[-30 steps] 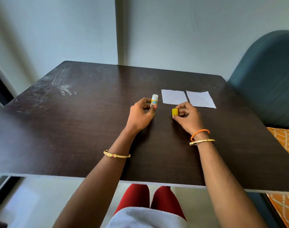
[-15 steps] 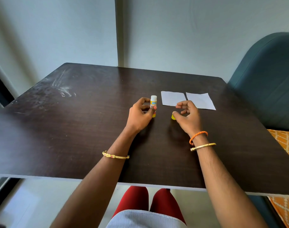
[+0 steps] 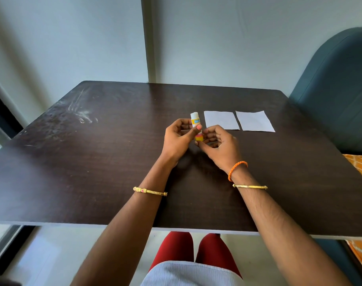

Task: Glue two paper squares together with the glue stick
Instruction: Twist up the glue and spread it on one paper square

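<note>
Head view: your left hand (image 3: 179, 139) pinches the upright glue stick (image 3: 195, 122) near the table (image 3: 93, 162) centre; your right hand (image 3: 219, 146) pinches its yellow base. Two paper squares (image 3: 221, 120) lie side by side toward the far right corner, unobstructed. A teal chair (image 3: 336, 89) stands beyond the right edge.

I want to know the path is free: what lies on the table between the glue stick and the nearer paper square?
Nothing. In the head view only bare dark table separates the glue stick, held by both hands, from the nearer paper square.
</note>
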